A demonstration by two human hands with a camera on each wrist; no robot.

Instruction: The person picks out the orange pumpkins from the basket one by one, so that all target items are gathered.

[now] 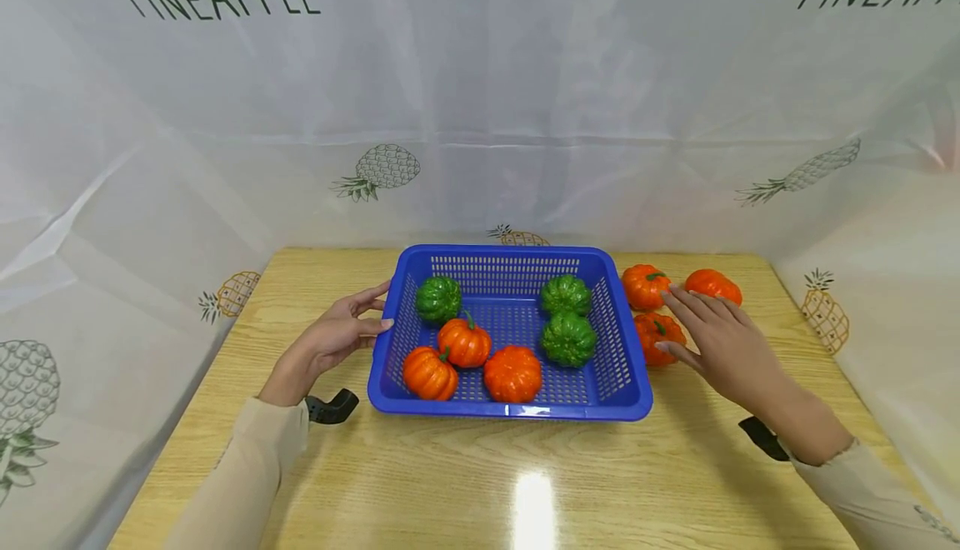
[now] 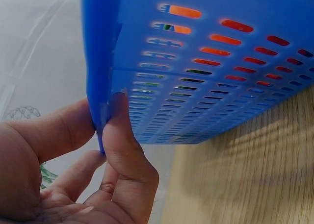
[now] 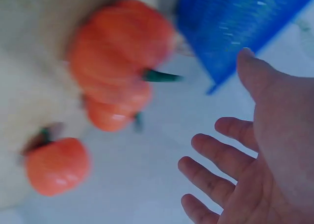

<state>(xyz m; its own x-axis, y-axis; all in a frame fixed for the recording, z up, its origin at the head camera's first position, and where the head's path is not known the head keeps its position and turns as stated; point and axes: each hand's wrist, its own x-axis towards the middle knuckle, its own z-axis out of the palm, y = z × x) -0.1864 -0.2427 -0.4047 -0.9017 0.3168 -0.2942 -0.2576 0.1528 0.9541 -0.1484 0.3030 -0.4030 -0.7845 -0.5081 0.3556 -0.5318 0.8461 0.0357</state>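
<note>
Nine pumpkins (image 1: 513, 373), three green: six in the basket (image 1: 510, 410), three off its right edge. Left hand (image 1: 339, 335) pinches its rim (image 2: 97, 52); only wrist view shows spread right hand's (image 1: 720, 348) palm (image 3: 282, 180).

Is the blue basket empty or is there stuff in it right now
Not empty: the basket holds three orange pumpkins and three green ones, though the head view shows gaps between them.

On the pale wood-grain table (image 1: 450, 475) stands a rectangular blue plastic basket (image 1: 517, 411); inside, one round ribbed green pumpkin (image 1: 438, 300) sits far left, two (image 1: 567, 340) at right, three round ribbed orange pumpkins (image 1: 513, 374) near, left to middle; right of it, two more (image 1: 643, 286) lie just beside, another (image 1: 713, 285) farther right
</note>
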